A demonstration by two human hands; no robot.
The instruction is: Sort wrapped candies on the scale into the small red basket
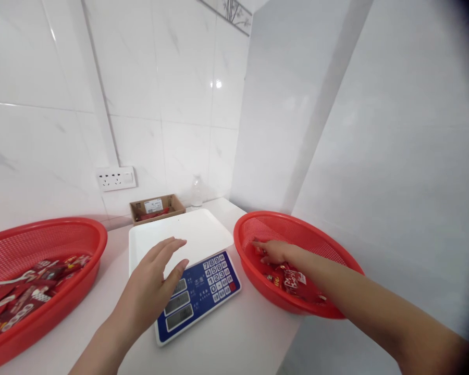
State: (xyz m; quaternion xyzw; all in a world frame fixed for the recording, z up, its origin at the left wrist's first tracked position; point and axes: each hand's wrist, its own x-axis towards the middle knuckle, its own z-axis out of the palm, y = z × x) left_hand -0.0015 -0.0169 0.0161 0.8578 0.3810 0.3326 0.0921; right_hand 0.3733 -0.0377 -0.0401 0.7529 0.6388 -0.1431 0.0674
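A white electronic scale [182, 237] with a blue keypad panel [203, 291] sits in the middle of the counter, its tray bare. My left hand [152, 281] hovers flat over the scale's front left, fingers stretched out, holding nothing. My right hand [272, 251] reaches into the red mesh basket [297, 224] on the right and rests among red snack packets [291, 278]. Its fingers point left and look extended. Whether they grip a packet I cannot tell.
A second red mesh basket [74, 234] at the left holds several red packets [19, 299]. A small cardboard box [156, 207] and a clear bottle [196, 191] stand against the tiled wall, below a wall socket [116, 178]. A white wall closes the right side.
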